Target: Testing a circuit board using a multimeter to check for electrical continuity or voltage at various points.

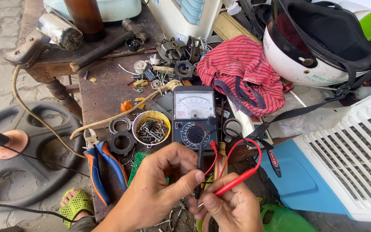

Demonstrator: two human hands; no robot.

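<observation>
We're holding both meter probes together, low in the head view, just in front of the analog multimeter (193,118). Our left hand (153,193) is pinching the black probe (199,172) between thumb and forefinger, roughly upright. Our right hand (230,208) is closed around the red probe (237,180), which is angling up to the right. The probe tips are converging between the two hands; contact is hidden by fingers, so we can't tell if they're touching each other or some small part.

Red lead (254,148) is looping back to the meter, which is lying face up on the wooden desk (104,92), needle side away from us.

Judging by this, we're at the probing or lead-check step. The next move likely calls for steady tips and a clear look at the dial.

Around the meter:
- small yellow bowl of screws (152,128) just left of it
- black rings (121,141) and blue-orange pliers (104,165) further left
- striped red cloth (243,77) to the right, white helmet (318,43) beyond
- white slatted grille (357,150) at far right
- hammer (108,45) at the back of the desk
</observation>
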